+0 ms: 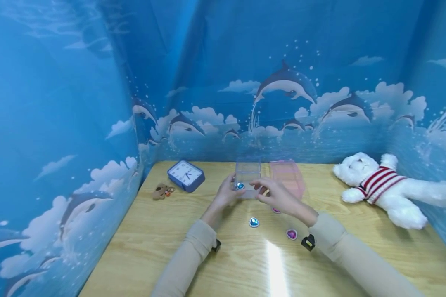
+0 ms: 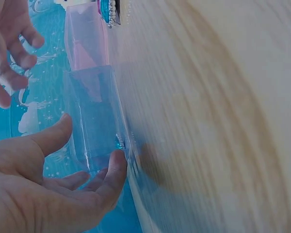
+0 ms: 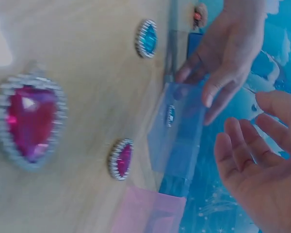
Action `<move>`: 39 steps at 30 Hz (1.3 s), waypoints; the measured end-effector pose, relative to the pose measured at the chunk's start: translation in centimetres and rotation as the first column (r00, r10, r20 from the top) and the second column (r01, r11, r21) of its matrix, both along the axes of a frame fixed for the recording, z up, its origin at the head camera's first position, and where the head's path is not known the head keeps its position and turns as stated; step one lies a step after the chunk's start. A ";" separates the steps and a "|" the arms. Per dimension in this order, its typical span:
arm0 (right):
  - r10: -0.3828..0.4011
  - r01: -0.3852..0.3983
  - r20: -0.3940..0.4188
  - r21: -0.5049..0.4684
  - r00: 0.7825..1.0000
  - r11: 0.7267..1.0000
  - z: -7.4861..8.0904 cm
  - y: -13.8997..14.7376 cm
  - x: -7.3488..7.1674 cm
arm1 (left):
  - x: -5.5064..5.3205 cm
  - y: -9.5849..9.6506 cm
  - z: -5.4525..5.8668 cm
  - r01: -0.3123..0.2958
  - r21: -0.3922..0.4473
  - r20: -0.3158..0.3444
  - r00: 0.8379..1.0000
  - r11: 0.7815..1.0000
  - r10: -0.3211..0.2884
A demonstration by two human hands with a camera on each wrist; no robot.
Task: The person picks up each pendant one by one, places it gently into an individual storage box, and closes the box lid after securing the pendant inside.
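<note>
My left hand (image 1: 226,192) holds the left end of a clear blue plastic box (image 2: 94,107), its thumb near the rim and a fingertip low by the table. Inside the box lies a blue heart-shaped gem (image 3: 171,116) with a silvery beaded edge. Over the box's right side hovers my right hand (image 1: 276,197), fingers loosely bent and nothing between them. A second blue gem (image 1: 254,222) lies on the table in front of the box. Two pink gems, one nearer pink gem (image 1: 291,234) and one farther pink gem (image 3: 121,159), lie below the right hand.
Right of the blue box stands a clear pink box (image 1: 288,175). A blue clock (image 1: 186,176) and a small brown bear keychain (image 1: 161,192) are at the back left. A white plush bear (image 1: 386,185) lies at the right. Dolphin-print curtain (image 1: 223,82) surrounds the wooden table (image 1: 141,255).
</note>
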State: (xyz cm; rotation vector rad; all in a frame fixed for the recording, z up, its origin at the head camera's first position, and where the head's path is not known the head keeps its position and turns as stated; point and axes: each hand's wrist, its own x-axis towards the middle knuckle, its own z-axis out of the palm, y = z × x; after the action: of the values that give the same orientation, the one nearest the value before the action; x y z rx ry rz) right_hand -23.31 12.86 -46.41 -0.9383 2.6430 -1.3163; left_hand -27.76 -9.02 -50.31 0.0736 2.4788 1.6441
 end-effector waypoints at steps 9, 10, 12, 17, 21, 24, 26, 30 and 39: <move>0.109 -0.111 0.021 0.167 0.994 0.980 -1.9 0.2 2.0 | 0.0 0.0 0.0 -0.008 0.033 0.013 1.000 0.999 0.007; 0.114 -0.116 0.022 0.195 0.993 0.974 -2.0 0.1 2.2 | 0.1 0.0 0.0 -0.007 0.034 0.014 1.000 0.999 0.006; 0.117 -0.115 0.005 0.255 0.993 0.960 -2.3 -0.1 2.5 | 0.0 0.0 0.0 -0.002 0.035 0.010 1.000 0.999 0.002; 0.153 -0.101 -0.110 0.377 0.982 0.921 -3.1 -0.7 3.0 | 0.0 0.1 0.0 0.010 0.043 0.013 1.000 0.999 -0.010; 0.173 -0.084 -0.177 0.422 0.969 0.902 -3.6 -1.1 3.4 | 0.1 0.1 0.0 0.013 0.035 -0.002 1.000 0.999 -0.013; 0.169 -0.060 -0.211 0.443 0.963 0.895 -3.7 -1.3 3.7 | 0.1 0.1 0.0 0.003 0.020 -0.004 1.000 1.000 -0.002; 0.166 -0.047 -0.223 0.457 0.961 0.888 -3.7 -1.4 3.8 | 0.2 0.1 0.0 -0.006 0.011 0.001 1.000 1.000 0.006; 0.165 -0.035 -0.224 0.490 0.960 0.871 -3.8 -1.6 3.8 | 0.2 0.2 0.1 -0.005 0.000 -0.008 1.000 1.000 0.005; 0.185 -0.026 -0.256 0.520 0.949 0.854 -4.2 -1.8 3.6 | 0.1 0.1 0.0 -0.001 -0.007 -0.009 1.000 1.000 0.000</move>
State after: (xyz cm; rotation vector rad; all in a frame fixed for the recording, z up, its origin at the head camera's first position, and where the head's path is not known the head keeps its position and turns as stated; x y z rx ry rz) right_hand -19.71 11.01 -50.60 -1.2378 2.8658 -0.4141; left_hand -27.65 -8.88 -50.35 0.0802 2.4912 1.6395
